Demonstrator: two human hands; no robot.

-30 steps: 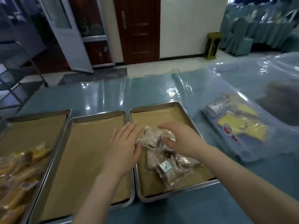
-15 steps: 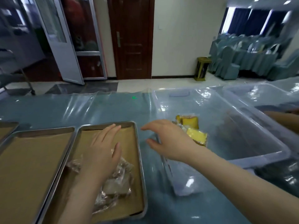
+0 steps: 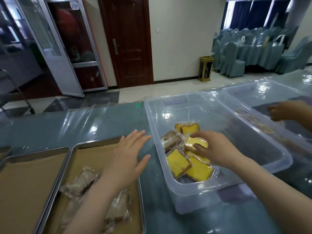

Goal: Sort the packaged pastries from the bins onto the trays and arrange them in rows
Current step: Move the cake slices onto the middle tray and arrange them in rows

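Though heaped every which way in the near-left part of the clear bin [image 3: 263,154], find the yellow packets [image 3: 179,163] all lying flat, long sides slanting away to the right, with one brown packet [image 3: 170,141] beside them and the topmost yellow packet [image 3: 196,142] directly under the right hand [image 3: 219,149], pinched between curled fingers and thumb. Expect a lift, then a carry leftward over the bin wall to the tray [image 3: 101,147], just beside the bin and bearing brown packets [image 3: 81,181] in a loose pile. Note the left hand [image 3: 128,157] spread flat, holding nothing, above the tray's far right corner, nearer the tray than the right.
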